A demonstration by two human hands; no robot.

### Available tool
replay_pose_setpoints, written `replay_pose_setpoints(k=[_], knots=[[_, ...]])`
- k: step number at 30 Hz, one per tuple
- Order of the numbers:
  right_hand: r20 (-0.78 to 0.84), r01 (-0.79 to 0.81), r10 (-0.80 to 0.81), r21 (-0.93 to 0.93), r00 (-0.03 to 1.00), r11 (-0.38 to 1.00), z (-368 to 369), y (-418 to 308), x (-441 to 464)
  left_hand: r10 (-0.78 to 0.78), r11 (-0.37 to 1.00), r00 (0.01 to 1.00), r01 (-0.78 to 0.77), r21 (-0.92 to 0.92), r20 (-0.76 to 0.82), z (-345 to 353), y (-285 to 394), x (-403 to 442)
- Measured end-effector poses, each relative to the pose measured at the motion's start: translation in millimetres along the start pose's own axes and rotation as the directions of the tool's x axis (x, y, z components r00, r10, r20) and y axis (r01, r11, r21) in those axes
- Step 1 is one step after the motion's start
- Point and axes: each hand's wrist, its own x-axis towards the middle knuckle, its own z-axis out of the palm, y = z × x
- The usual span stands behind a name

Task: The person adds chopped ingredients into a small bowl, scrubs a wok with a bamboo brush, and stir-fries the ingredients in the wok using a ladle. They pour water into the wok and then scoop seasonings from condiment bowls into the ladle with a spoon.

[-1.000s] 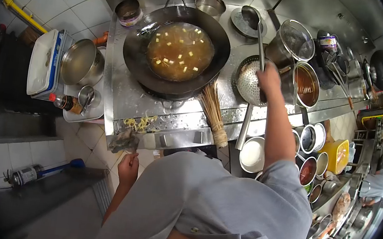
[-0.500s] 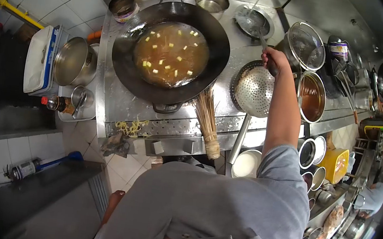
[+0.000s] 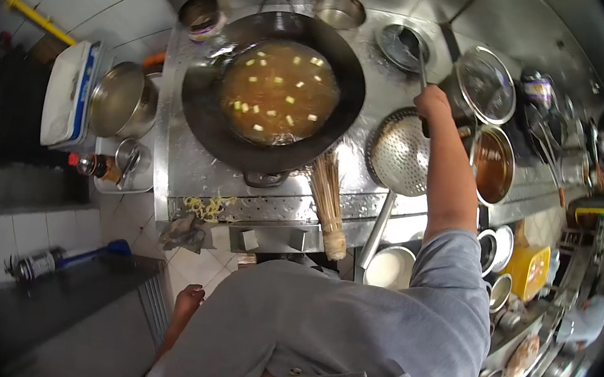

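My right hand [image 3: 433,101] is wrapped round the handle of a ladle [image 3: 421,60], whose bowl end is over a round dark basin [image 3: 403,48] at the back of the steel stove. Just below that hand lies a perforated strainer [image 3: 402,152], its long handle towards me. My left hand [image 3: 190,297] hangs low at my side, closed; whether it holds anything is too small to tell. A large black wok [image 3: 195,104] holds brown broth [image 3: 279,95] with pale cubes floating in it. The bamboo brush [image 3: 329,207] leans beside the wok.
Right of the strainer are a pot of brown sauce [image 3: 492,166] and a wire sieve [image 3: 485,84]. Peelings [image 3: 208,206] lie at the stove's front left. A metal bowl [image 3: 123,100] and a bottle [image 3: 91,164] stand left. Another person [image 3: 582,321] is far right.
My right hand has carried the ladle from above the strainer to the back basin, where liquid splashed half a second ago. My left hand has dropped away from the stove's front edge.
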Motion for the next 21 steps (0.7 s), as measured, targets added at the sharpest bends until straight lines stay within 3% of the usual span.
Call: replay_pose_setpoints(k=[1,2,3,4,5,6,7,9,10,11,13,14,15,18,19,21], knots=[[0.042,0.057,-0.054,-0.072,0.998,0.996,14.6,11.4,32.1,0.037,0.995,0.998,-0.032,0.095,-0.058,1.3,21.3,-25.2],[0.228,-0.066,-0.019,0.357,0.974,0.932,23.4,29.0,62.2,0.079,0.980,0.991,-0.057,0.191,-0.110,3.7,38.9,-44.3],[0.417,-0.263,-0.063,0.676,0.907,0.688,27.7,39.5,82.7,0.070,0.984,0.989,-0.047,0.173,-0.128,3.0,36.6,-51.9],[0.461,-0.385,-0.120,0.836,0.879,0.390,18.4,37.3,78.3,0.049,0.983,0.990,-0.025,0.182,-0.130,-0.2,33.2,-55.1],[0.484,-0.484,-0.187,0.874,0.855,0.047,6.2,35.5,67.8,0.031,0.982,0.991,-0.006,0.191,-0.128,-1.8,30.2,-56.9],[0.463,-0.476,-0.125,0.872,0.877,-0.116,-0.4,27.1,63.1,0.124,0.951,0.985,-0.084,0.297,-0.118,-1.5,25.7,-63.0],[0.459,-0.472,-0.131,0.876,0.879,-0.102,-5.4,20.7,64.5,0.123,0.956,0.985,-0.085,0.282,-0.120,-1.4,10.2,-60.7],[0.431,-0.493,-0.248,0.815,0.867,-0.304,-20.3,16.5,62.3,0.315,0.826,0.948,-0.256,0.502,-0.035,-2.7,-26.3,-47.6],[0.429,-0.450,-0.134,0.852,0.893,-0.270,-41.7,-6.5,44.4,0.343,0.801,0.939,-0.290,0.523,-0.004,-1.3,-36.9,-43.2],[0.423,-0.442,-0.130,0.859,0.897,-0.259,-58.4,-15.6,44.6,0.316,0.815,0.949,-0.280,0.507,0.015,1.7,-45.8,-35.6],[0.428,-0.433,-0.123,0.901,0.895,-0.011,-90.1,-37.8,49.6,0.157,0.904,0.988,-0.147,0.401,0.010,9.0,-44.5,-25.4],[0.302,-0.302,-0.157,0.953,0.940,0.021,-103.2,-47.8,45.8,0.141,0.913,0.990,-0.135,0.386,0.014,12.6,-42.9,-20.1],[0.380,-0.392,-0.157,0.918,0.912,-0.061,-126.7,-59.0,40.3,0.137,0.915,0.990,-0.135,0.380,0.022,15.6,-41.4,-15.1],[0.288,-0.444,-0.408,0.820,0.866,-0.362,-145.6,-39.2,37.0,0.267,0.864,0.963,-0.250,0.437,0.025,23.3,-35.2,-4.8],[0.297,-0.452,-0.410,0.817,0.862,-0.358,-137.3,-34.8,31.4,0.258,0.867,0.966,-0.243,0.435,0.024,24.6,-30.7,-5.5],[0.160,-0.342,-0.421,0.849,0.893,-0.403,-113.3,-31.0,22.1,0.106,0.936,0.991,-0.070,0.344,-0.086,27.7,6.2,-23.1]])
